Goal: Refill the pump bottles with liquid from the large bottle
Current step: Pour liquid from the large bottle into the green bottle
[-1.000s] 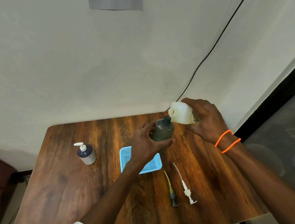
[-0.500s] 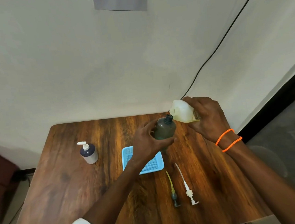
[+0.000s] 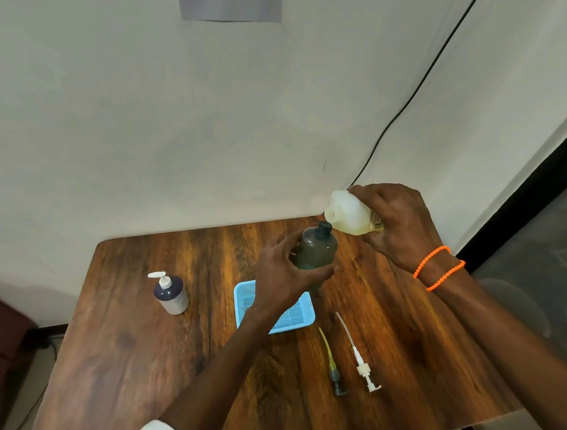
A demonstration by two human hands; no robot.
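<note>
Since the earlier frame the jug has lifted a little, so its mouth now sits just above and to the right of the dark bottle neck rather than against it; no liquid can be seen passing between them. Beside them, a blue tray lies partly under the left forearm, a pump bottle with its white pump on stands well apart to the left, and two loose pumps, a dark pump and a white pump, lie near the front. The left hand curls round the dark bottle, held upright and uncapped. The right hand, orange bands at its wrist, grips the jug tipped sideways, mouth to the left. All rests on a wooden table against a pale wall, where a black cable runs down.
</note>
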